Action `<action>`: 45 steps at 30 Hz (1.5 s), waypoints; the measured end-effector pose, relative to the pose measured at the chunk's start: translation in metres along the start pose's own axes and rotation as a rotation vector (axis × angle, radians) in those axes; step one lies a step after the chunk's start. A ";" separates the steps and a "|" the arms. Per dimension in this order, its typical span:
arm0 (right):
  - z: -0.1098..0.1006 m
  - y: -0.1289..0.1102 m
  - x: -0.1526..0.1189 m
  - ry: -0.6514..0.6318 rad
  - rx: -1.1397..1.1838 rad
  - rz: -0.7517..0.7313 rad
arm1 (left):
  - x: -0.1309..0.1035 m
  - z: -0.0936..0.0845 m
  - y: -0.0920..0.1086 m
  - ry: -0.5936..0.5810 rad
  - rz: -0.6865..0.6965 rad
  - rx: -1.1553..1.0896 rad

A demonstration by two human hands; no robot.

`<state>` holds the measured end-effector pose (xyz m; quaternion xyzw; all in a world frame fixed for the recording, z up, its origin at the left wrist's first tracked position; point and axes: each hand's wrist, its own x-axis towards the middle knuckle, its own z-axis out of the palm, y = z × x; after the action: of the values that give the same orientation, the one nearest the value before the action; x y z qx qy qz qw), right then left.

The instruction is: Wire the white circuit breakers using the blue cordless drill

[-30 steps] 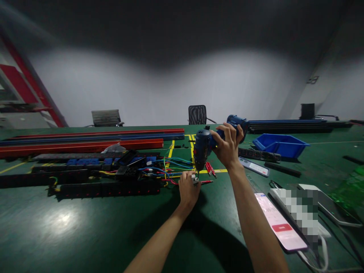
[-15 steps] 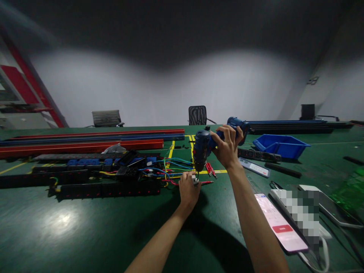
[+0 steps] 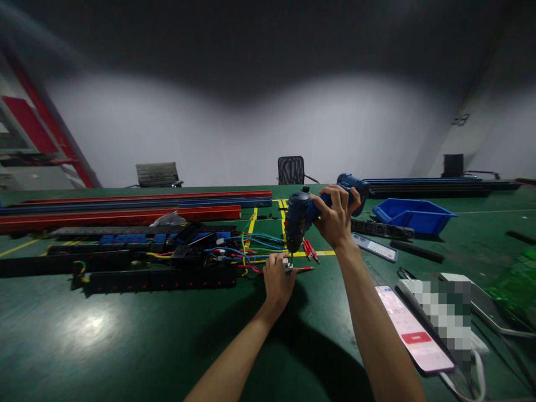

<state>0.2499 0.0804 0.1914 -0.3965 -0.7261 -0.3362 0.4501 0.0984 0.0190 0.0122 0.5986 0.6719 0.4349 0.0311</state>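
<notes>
My right hand [image 3: 335, 215] is wrapped round the handle of a blue power drill [image 3: 298, 218], whose bit points down. Between the fingers of my left hand [image 3: 278, 282] is a small white connector [image 3: 287, 265], partly hidden by them. The bit's tip meets or nearly meets the top of this connector. A red-tipped wire [image 3: 305, 269] sticks out to the right of my left fingers. Coloured wires [image 3: 262, 240] run from the black strips [image 3: 163, 280] on the left towards my left hand. Red connectors [image 3: 310, 250] lie just beyond the bit.
On the green table [image 3: 138, 346], red rails [image 3: 201, 213] lie at the back left. A blue bin [image 3: 412, 215], a black socket strip [image 3: 381, 229], a grey-blue phone [image 3: 374, 247] and a lit phone [image 3: 414, 332] are on the right. Chairs [image 3: 291, 170] stand behind.
The drill and my right hand have shifted very slightly to the right. My left hand is in the same place with the white connector.
</notes>
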 end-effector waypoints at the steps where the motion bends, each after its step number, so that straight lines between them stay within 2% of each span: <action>1: 0.000 0.000 0.000 -0.002 0.001 -0.001 | 0.000 0.000 0.000 0.001 0.001 0.000; 18: -0.002 0.000 0.000 0.008 -0.002 -0.011 | -0.001 0.001 -0.002 0.018 0.017 -0.001; 25: -0.003 0.000 0.000 -0.028 -0.006 0.003 | 0.000 0.002 -0.002 0.026 0.019 -0.003; 45: 0.001 0.002 0.000 0.022 -0.031 -0.030 | -0.001 0.003 -0.002 0.038 0.003 -0.018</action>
<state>0.2513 0.0826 0.1913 -0.3887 -0.7216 -0.3586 0.4467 0.0991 0.0205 0.0089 0.5909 0.6675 0.4525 0.0230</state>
